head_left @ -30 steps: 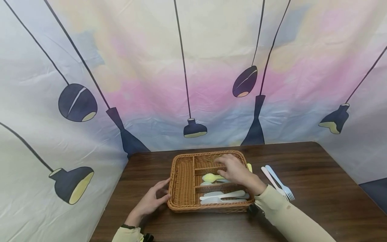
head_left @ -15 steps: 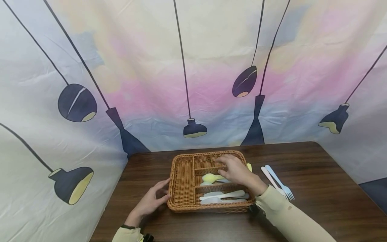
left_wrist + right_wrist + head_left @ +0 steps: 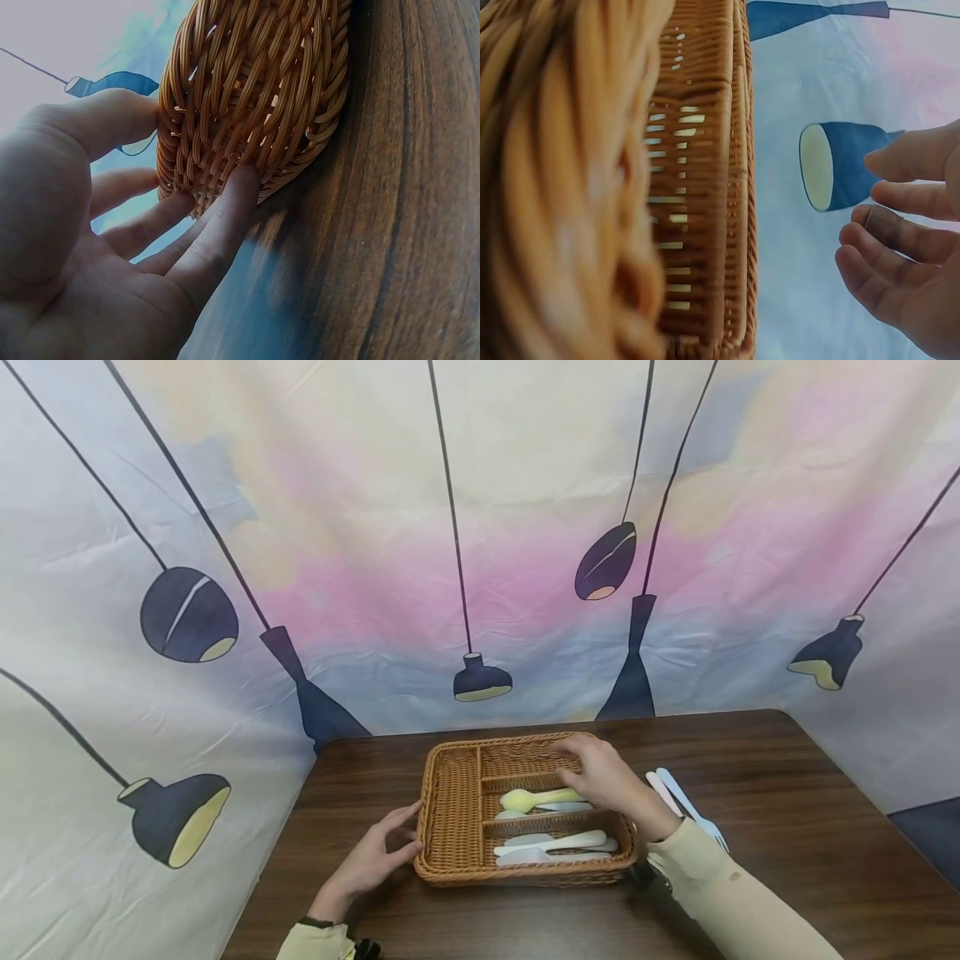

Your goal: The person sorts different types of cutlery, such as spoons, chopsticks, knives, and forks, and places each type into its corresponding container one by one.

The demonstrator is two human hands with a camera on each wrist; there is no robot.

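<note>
Wicker basket (image 3: 453, 810): set upright on the wooden counter (image 3: 360, 777); divided into one long compartment at its left and three smaller ones at its right.
Left hand (image 3: 375, 856): placed at the basket's left end; outer wall touched by fingertips, fingers extended, nothing clutched.
Right hand (image 3: 603, 777): held above the basket's right end; fingers loosely bent, nothing grasped; a dark band worn on one finger, seen in the right wrist view.
Yellow spoon (image 3: 536, 798): laid in the basket's middle right compartment, over paler cutlery (image 3: 564, 807); handle end hidden by the right hand.
Pale knives (image 3: 573, 841): piled in the basket's front right compartment.
Blue fork (image 3: 686, 797), pink utensil (image 3: 663, 792): laid side by side on the counter, right of the basket; partly covered by the right sleeve (image 3: 750, 893).
Backdrop (image 3: 525, 485): hung behind the basket, printed with dark lamps.
</note>
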